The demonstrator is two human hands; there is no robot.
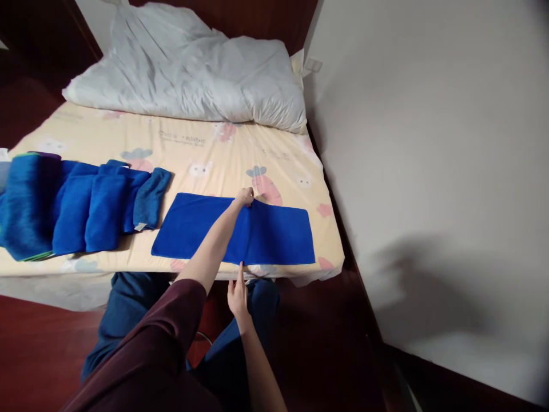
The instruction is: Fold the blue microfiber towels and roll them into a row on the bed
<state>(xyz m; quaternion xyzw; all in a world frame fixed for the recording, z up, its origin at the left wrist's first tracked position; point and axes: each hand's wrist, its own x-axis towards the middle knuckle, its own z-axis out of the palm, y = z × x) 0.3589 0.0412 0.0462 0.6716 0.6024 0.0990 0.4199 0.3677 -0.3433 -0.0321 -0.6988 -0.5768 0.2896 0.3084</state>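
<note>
A blue towel (283, 234) lies as a long flat strip near the front edge of the bed, with a slight crease rising across its middle. My left hand (246, 196) reaches over it and pinches its far edge, close to the middle. At the near edge, opposite, my right hand (238, 294) has its index finger stretched out and touching the towel's border; the thumb stands apart from that finger. To the left rest several folded blue towels (105, 206), overlapping in a row, one with a small white label.
The bed (223, 154) has a pale yellow sheet printed with carrots and rabbits. A bulky white quilt (184, 74) is heaped at its far side. A white wall (429, 143) stands to the right. My knees are below the bed's front edge, over a dark red floor (43, 349).
</note>
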